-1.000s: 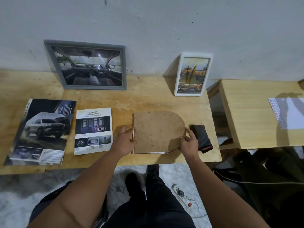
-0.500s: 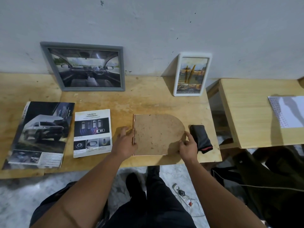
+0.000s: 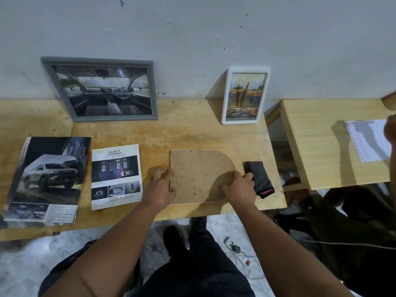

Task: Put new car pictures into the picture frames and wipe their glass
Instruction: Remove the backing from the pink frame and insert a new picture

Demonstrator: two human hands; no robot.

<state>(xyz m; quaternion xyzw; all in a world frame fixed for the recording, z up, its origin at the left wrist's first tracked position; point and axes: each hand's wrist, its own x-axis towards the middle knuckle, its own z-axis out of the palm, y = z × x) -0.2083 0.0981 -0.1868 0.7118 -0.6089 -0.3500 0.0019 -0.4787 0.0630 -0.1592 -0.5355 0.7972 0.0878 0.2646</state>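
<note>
Face down near the bench (image 3: 192, 133) front edge lies the arched frame (image 3: 199, 176), backing up for reloading; left hand (image 3: 159, 189) and right hand (image 3: 239, 189) pinch its side edges

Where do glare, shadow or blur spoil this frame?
Head view: a bright reflection sits on the glass of the grey-framed car-interior picture; the white-framed picture casts a shadow leftward on the wall; the large car brochure looks soft and bowed near the left edge.
</note>
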